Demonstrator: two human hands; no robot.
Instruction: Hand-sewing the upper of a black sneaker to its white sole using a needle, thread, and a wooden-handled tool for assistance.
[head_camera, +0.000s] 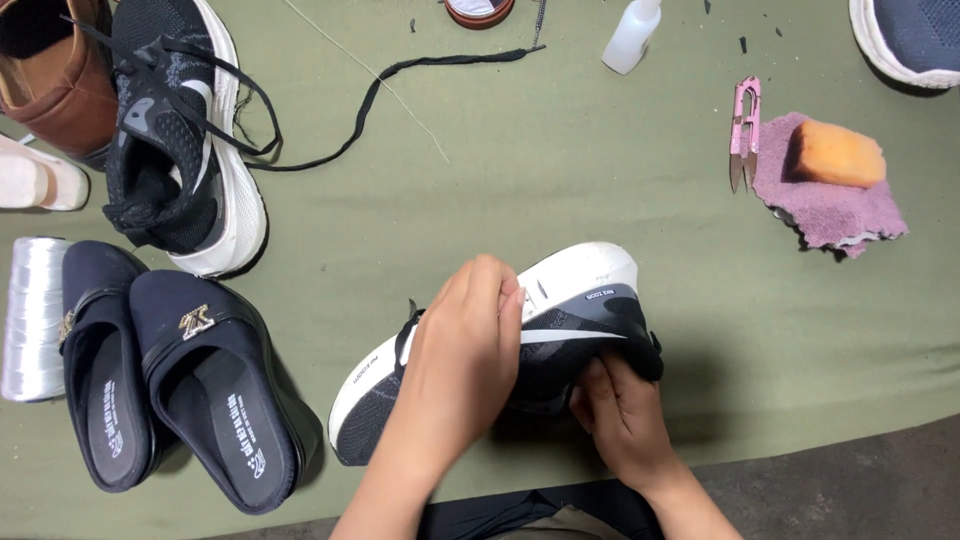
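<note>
A black knit sneaker with a white sole (580, 300) lies on its side at the front middle of the olive green cloth (560, 170). My left hand (460, 360) wraps over its middle, fingertips pressed on the white sole edge. My right hand (620, 415) grips the sneaker's upper from below near the heel. Both hands hold the shoe; its opening is hidden behind them.
A matching black sneaker (185, 130) with a loose lace (400, 80) lies at upper left beside a brown shoe (55, 75). Two dark slippers (180, 390) and a thread spool (35, 315) sit at left. Pink snips (744, 130), an orange sponge (838, 155) on a purple rag (830, 205), and a white bottle (632, 35) lie at upper right.
</note>
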